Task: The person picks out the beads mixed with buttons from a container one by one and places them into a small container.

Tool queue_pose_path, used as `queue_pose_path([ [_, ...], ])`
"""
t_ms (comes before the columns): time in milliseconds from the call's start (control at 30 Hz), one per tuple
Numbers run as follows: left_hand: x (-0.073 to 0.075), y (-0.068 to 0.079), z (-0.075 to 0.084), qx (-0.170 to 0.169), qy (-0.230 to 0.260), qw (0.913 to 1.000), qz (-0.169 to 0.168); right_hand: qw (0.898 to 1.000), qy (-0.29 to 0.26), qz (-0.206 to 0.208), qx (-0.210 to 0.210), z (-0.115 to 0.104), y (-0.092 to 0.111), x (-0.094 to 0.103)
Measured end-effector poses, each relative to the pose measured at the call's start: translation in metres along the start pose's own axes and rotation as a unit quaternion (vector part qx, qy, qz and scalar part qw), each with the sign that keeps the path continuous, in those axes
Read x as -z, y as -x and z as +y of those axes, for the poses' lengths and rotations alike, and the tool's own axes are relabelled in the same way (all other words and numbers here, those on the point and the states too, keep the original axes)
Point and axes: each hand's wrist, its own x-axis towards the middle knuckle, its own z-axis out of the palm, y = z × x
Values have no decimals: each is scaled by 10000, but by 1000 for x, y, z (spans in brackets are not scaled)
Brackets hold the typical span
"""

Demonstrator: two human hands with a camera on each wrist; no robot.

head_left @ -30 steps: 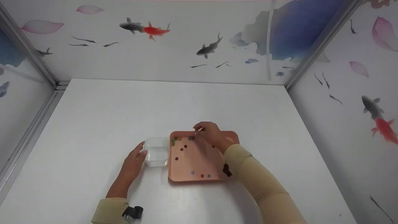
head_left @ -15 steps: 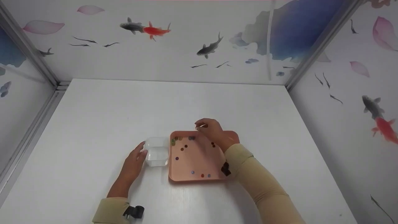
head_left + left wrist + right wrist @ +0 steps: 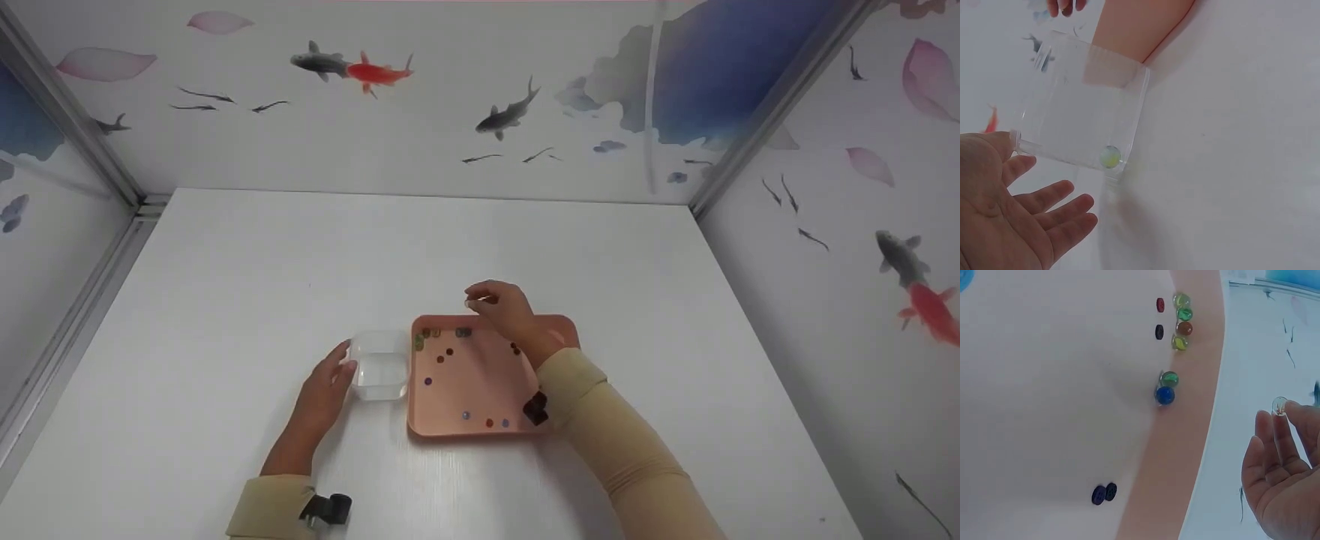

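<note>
My right hand [image 3: 501, 309] is above the far rim of the orange tray [image 3: 480, 433], pinching a clear marble [image 3: 1279, 406] between thumb and fingertip. Marbles sit along the tray's far side, among them a blue marble [image 3: 1165, 395] and a brown marble [image 3: 1185, 328]. Small buttons are scattered below them, including a red button [image 3: 1160, 305] and two dark buttons [image 3: 1099, 495] side by side. My left hand [image 3: 322, 394] rests at the left side of the clear plastic box [image 3: 381, 393], its fingers loosely extended. Inside that box lies one yellow-green marble [image 3: 1110, 157].
The box stands right against the tray's left side on a white table [image 3: 262, 277]. More marbles or buttons, such as a pale blue one [image 3: 466, 415], lie along the tray's near side. White panels with painted fish [image 3: 379, 73] enclose the table at the back and sides.
My right hand has lifted from the tray's far edge and shifted slightly away, carrying the clear marble. Two dark buttons beneath the right wrist now show. The left hand and box stay put.
</note>
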Motion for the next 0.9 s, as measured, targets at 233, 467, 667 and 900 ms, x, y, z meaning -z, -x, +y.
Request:
queue_pose_path([
  [233, 0, -2, -2, 89, 44, 9999, -22, 9994, -311, 122, 27, -1, 0, -5],
  [467, 1, -2, -1, 102, 48, 9999, -34, 9981, -571, 111, 181, -5, 2, -11],
  [667, 2, -1, 0, 63, 140, 9998, -96, 9970, -757, 58, 176, -10, 4, -15],
  [900, 1, -1, 1, 165, 201, 9996, -84, 9962, -823, -50, 274, -17, 7, -19],
])
